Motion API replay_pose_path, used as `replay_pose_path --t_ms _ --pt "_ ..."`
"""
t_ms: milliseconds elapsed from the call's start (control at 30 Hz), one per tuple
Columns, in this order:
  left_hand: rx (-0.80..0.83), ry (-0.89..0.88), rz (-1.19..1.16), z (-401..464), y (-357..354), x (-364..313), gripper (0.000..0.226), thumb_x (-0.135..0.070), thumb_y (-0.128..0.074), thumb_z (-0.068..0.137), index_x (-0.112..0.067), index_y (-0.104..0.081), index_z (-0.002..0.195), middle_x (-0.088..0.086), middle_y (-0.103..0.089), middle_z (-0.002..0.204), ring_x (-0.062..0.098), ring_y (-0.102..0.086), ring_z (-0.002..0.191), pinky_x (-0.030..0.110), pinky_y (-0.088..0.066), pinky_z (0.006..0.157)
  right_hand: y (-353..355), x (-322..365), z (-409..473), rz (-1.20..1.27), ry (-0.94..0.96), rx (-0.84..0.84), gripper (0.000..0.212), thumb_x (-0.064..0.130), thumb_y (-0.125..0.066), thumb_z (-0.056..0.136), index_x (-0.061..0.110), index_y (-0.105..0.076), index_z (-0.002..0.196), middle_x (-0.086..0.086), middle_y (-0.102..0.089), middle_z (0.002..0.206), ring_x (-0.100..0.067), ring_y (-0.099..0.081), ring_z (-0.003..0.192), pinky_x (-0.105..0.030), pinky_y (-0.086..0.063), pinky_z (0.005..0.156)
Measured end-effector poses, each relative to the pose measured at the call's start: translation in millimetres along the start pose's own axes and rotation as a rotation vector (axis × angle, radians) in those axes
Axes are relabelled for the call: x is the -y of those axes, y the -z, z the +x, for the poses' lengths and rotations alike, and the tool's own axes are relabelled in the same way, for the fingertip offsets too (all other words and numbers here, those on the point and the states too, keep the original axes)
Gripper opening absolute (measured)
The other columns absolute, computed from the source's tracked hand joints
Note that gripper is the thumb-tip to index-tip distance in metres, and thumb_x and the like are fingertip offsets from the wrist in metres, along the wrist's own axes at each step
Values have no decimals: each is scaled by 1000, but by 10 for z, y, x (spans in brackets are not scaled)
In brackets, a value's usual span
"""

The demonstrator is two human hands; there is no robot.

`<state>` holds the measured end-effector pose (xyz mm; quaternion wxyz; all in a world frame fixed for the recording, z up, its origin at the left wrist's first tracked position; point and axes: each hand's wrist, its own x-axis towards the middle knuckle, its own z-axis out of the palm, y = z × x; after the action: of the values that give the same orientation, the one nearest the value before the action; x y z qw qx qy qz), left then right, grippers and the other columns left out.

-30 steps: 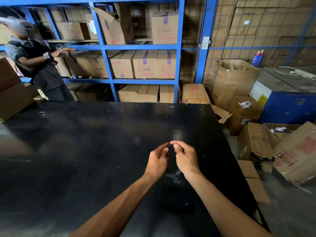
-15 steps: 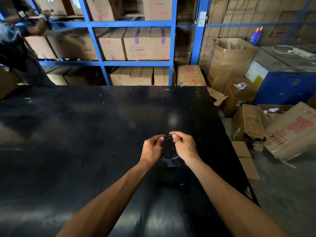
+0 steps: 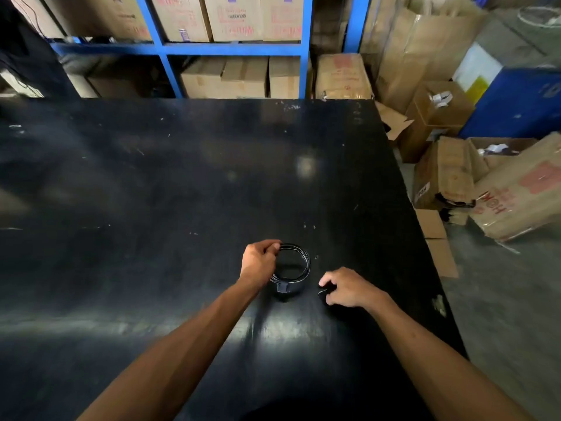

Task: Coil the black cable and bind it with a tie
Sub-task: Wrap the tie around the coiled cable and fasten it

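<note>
The black cable (image 3: pixel 306 263) is wound into a small round coil lying on the black table (image 3: pixel 151 192), right of centre and near me. A short dark band (image 3: pixel 283 287) crosses the coil's near side. My left hand (image 3: pixel 258 264) pinches the coil's far-left rim with thumb and fingers. My right hand (image 3: pixel 349 288) is off the coil, a little to its right, with fingers curled down on the tabletop. Its fingertips touch a small dark piece (image 3: pixel 323 294); whether they grip it is unclear.
The table's right edge (image 3: pixel 425 253) drops to a floor crowded with cardboard boxes (image 3: pixel 516 192). Blue shelving (image 3: pixel 170 50) stacked with cartons stands behind the far edge. A blue cabinet (image 3: pixel 516 98) is at the far right.
My right hand has let go of the coil and moved down-right onto the table. The left hand keeps its hold. The view has tilted further down.
</note>
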<state>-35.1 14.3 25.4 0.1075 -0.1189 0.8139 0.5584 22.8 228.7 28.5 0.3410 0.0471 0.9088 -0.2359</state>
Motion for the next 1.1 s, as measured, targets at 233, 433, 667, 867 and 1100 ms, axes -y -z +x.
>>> replay_pose_path --t_ms 233,433,667,867,1100 --pt "39 41 -11 -4 -129 86 20 -14 -61 95 -9 -76 107 6 -76 96 15 -67 92 30 -52 93 -272 -175 147 139 -7 -189 18 17 -84 70 19 -79 87 3 -71 84 -18 -69 84 -22 -49 71" --pt "76 50 1 -52 -163 126 20 -15 -61 95 -10 -76 108 4 -76 96 16 -69 95 28 -53 92 -286 -251 117 43 114 -230 10 21 -74 86 14 -81 90 -4 -64 97 -20 -65 91 -24 -47 76" --pt "74 76 -22 -82 -162 124 21 -15 -61 96 -10 -76 109 4 -76 96 15 -68 91 29 -54 91 -271 -220 146 -206 190 -194 26 13 -55 96 15 -78 109 -8 -64 108 -28 -66 98 -28 -48 82" --pt "65 83 -28 -85 -113 122 20 -16 -61 95 -11 -76 108 1 -71 83 9 -58 66 26 -49 78 -335 -69 178 -363 155 -177 27 16 -50 99 2 -73 105 -16 -64 114 -37 -66 103 -39 -51 85" --pt "83 74 7 -113 -119 84 20 -19 -62 94 -13 -77 107 16 -77 101 42 -65 101 37 -56 83 -125 -101 12 -330 135 44 32 19 -45 95 12 -73 109 -15 -67 113 -36 -65 103 -44 -55 89"
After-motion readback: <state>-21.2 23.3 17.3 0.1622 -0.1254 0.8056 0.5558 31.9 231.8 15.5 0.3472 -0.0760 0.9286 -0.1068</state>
